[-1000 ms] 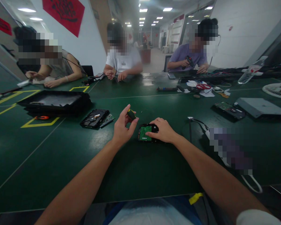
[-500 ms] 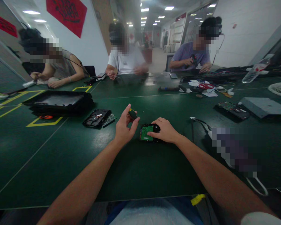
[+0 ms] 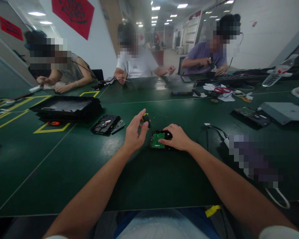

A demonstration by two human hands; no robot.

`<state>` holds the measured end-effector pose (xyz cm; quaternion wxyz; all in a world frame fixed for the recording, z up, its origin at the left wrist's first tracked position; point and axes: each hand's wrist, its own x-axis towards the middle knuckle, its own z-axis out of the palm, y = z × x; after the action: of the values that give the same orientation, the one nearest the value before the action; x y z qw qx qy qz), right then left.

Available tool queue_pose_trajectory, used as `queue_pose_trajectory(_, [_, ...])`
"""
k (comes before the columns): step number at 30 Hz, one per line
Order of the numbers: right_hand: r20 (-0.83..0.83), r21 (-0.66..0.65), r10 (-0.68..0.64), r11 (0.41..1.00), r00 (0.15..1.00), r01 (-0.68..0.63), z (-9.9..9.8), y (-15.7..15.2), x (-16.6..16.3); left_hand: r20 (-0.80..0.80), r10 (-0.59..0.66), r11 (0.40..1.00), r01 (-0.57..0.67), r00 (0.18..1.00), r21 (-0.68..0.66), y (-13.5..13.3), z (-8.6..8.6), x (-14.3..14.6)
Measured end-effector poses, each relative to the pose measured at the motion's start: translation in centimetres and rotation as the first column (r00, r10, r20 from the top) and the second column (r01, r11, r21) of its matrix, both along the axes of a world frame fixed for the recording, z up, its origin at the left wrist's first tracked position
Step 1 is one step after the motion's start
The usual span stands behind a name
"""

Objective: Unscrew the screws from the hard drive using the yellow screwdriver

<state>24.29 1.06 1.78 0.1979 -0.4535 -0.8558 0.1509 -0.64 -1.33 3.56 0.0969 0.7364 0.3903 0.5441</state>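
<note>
My right hand (image 3: 177,137) grips a hard drive (image 3: 158,140) lying on the green tabletop, its green circuit board facing up. The thumb rests on the board and the fingers curl over the far edge. Just to the left and a little above the drive, my left hand (image 3: 136,131) holds a screwdriver (image 3: 146,119) by its dark and yellow handle, between thumb and fingers. The screwdriver's shaft and tip cannot be made out. Farther left lies another hard drive (image 3: 105,124) with a loose circuit board (image 3: 118,126) against its side.
Stacked black trays (image 3: 67,108) stand at the left. On the right are another drive (image 3: 250,116), a grey metal box (image 3: 284,113), and a blurred-out device with a white cable (image 3: 279,196). Scissors (image 3: 221,90) and a bottle (image 3: 279,71) lie farther back. Three people sit across the table.
The screwdriver handle has turned more upright in my left hand. My right hand stays on the drive. The view has shifted slightly, and the middle person's hand has moved out to the right.
</note>
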Motion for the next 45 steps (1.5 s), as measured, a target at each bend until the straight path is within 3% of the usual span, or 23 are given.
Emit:
queue_pose_trajectory(5, [-0.001, 0.017, -0.011, 1.000, 1.000, 0.011, 0.0, -0.1, 0.0, -0.008, 0.027, 1.000, -0.027, 1.000, -0.001, 0.0, 2.9, 0.5])
queue_pose_trajectory(9, [-0.009, -0.012, -0.007, 1.000, 1.000, 0.007, 0.3, -0.2, 0.0, -0.050, -0.067, 0.983, 0.057, 0.997, -0.173, -0.1, 5.4, 0.2])
queue_pose_trajectory(14, [-0.013, -0.007, -0.012, 1.000, 1.000, 0.012, 0.2, -0.2, 0.0, -0.275, -0.213, 0.945, 0.126, 0.937, -0.302, -0.1, 9.3, -0.2])
queue_pose_trajectory(18, [-0.004, 0.006, -0.018, 1.000, 1.000, 0.018, 0.1, -0.2, 0.0, -0.473, -0.190, 0.968, 0.083, 0.860, -0.237, 0.6, 11.5, 0.3])
queue_pose_trajectory(22, [-0.006, 0.020, -0.005, 1.000, 1.000, 0.005, 0.0, -0.2, 0.0, -0.534, -0.062, 0.985, -0.034, 0.843, -0.168, 1.7, 11.6, 0.7])
queue_pose_trajectory(27, [-0.025, 0.008, 0.001, 1.000, 1.000, -0.001, -0.1, -0.1, 0.2, -0.549, 0.000, 0.984, -0.098, 0.836, -0.150, 2.1, 11.2, 0.7])
queue_pose_trajectory(37, [-0.053, 0.056, 0.015, 0.998, 0.998, -0.012, 0.4, -1.0, -0.1, -0.455, 0.040, 0.990, -0.099, 0.890, -0.106, 3.0, 10.0, 0.7])
queue_pose_trajectory(45, [-0.104, 0.026, -0.016, 0.999, 0.994, 0.019, -0.3, -0.3, 0.3, -0.383, -0.042, 0.985, -0.026, 0.923, -0.172, 2.8, 9.5, 1.4])
